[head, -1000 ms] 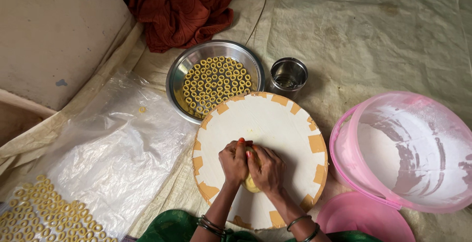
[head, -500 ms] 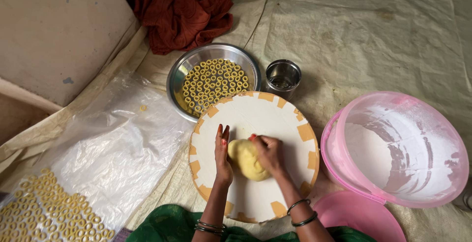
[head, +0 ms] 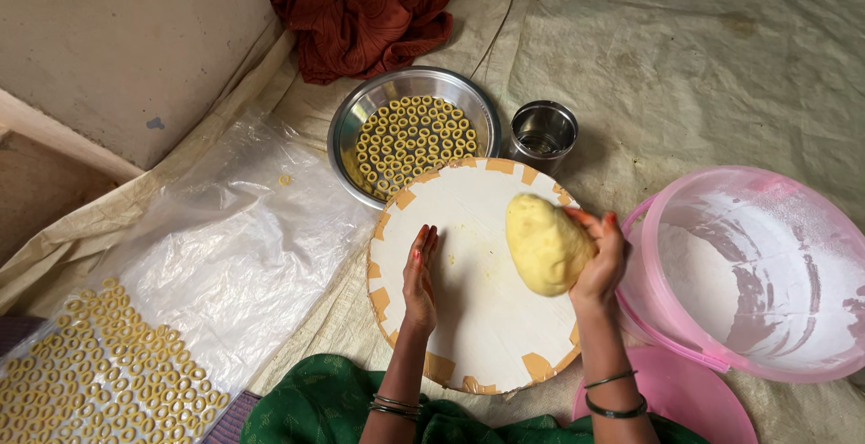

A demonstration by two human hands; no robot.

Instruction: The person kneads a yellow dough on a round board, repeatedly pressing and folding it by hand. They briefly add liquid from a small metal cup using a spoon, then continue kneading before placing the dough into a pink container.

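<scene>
The right hand (head: 602, 264) is now lifting the dough (head: 545, 244) off the board's (head: 468, 336) right edge, fingers cupping it; the left hand (head: 420, 273) is resting flat, fingers together.

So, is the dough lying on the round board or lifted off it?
Lifted: the right hand holds the dough above the round board.

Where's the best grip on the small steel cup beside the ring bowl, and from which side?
Probably by the rim of the steel cup, coming from above. It stands upright with its mouth open to the camera, and the steel bowl and round board crowd its left and near sides. The right hand, holding the dough lump, is nearest; the left hand rests on the board.
</scene>
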